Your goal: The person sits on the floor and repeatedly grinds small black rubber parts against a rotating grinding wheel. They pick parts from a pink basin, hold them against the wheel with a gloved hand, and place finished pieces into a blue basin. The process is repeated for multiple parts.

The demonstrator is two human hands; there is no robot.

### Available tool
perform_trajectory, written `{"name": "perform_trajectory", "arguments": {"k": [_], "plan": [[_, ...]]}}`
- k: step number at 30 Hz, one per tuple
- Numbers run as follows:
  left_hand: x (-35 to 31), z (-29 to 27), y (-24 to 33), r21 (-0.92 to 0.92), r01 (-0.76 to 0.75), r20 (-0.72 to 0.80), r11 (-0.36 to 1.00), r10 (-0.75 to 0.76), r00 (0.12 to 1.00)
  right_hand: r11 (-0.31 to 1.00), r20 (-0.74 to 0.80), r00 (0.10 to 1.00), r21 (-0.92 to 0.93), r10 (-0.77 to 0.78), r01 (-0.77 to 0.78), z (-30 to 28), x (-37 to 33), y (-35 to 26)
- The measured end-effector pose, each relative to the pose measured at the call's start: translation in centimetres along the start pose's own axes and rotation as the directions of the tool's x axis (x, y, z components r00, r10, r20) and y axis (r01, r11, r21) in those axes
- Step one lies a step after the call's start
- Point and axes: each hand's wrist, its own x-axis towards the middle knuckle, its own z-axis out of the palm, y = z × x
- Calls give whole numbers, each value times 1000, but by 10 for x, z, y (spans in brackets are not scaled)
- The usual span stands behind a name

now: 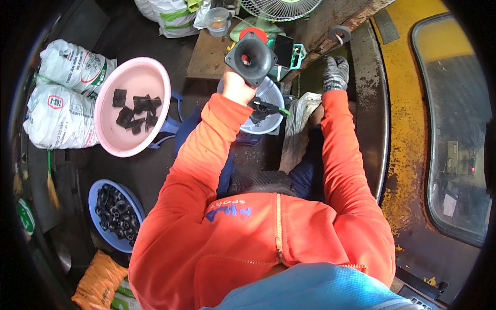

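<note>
My bare left hand [239, 89] is closed on a black plastic horn [252, 71], its wide square-flanged mouth facing up. The horn hides most of those fingers; something reddish shows through its throat. Below and behind this hand stands a pale blue basket [276, 98], with dark pieces and a green-and-black hand tool [268, 107] at it. My right hand [336, 74], in a grey striped glove, has its fingers curled at the machine's inner edge. Whatever it may hold is hidden. A crumpled whitish sack [301, 116] hangs near that wrist.
A pink basin [113, 139] with black pieces stands left, on a blue stool [169, 125]. A blue basin [95, 206] of small black parts lies below it. White sacks [57, 116] line the far left. A yellow machine panel [400, 155] with a window [457, 129] borders the right.
</note>
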Motion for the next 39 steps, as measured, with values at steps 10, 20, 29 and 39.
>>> {"name": "perform_trajectory", "arguments": {"k": [10,20,29,39], "plan": [[2,-1,3,-176,-14,-100,984,-4,995,992,277,953,-36,122,-117,3,28,6],[2,-11,-3,-53,7,61,999,-4,998,834,568,822,473,-43,-283,-98,-155,-42],[-25,-5,-38,194,-71,173,978,37,984,721,439,655,-24,-615,693,-118,-203,-93],[-41,-6,-34,369,-77,180,926,11,984,325,503,397,-227,-768,918,-139,-205,-107]]}}
